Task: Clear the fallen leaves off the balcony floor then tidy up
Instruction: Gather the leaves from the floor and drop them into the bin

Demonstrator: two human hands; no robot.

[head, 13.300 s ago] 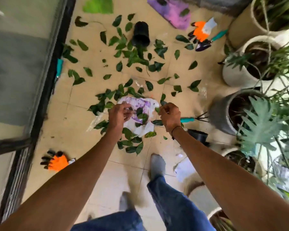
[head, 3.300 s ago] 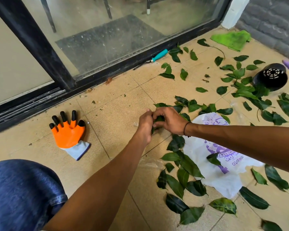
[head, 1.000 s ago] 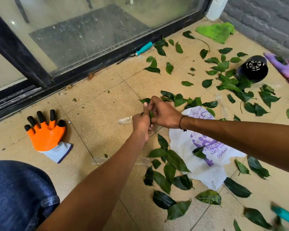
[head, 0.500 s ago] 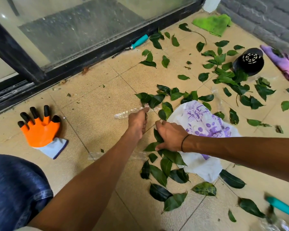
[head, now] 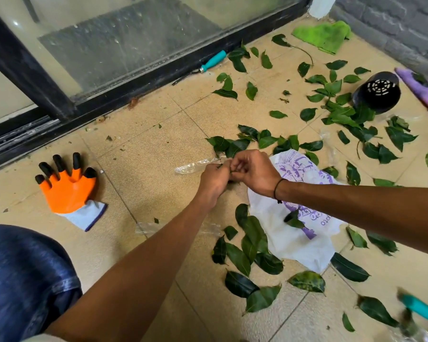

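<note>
Green fallen leaves lie scattered over the beige tiled balcony floor, with a cluster (head: 247,250) near me and more (head: 341,112) farther right. A white bag with purple print (head: 299,240) lies flat among them. My left hand (head: 214,180) and my right hand (head: 253,172) meet just left of the bag, above the floor. The left hand's fingers are curled round a small bunch of leaves, mostly hidden. The right hand's curled fingers pinch a leaf against that bunch. A clear plastic strip (head: 195,166) lies just past the left hand.
An orange glove (head: 67,186) lies at left. A tipped black pot (head: 376,95), a green cloth (head: 324,35) and a purple cloth (head: 425,92) sit at the far right. Teal-handled tools lie by the glass door's track (head: 213,59) and at lower right (head: 420,309). My knee (head: 22,280) is at lower left.
Half a second ago my right hand was down on the leaves beside the bag. It has come back up to my left hand with a leaf.
</note>
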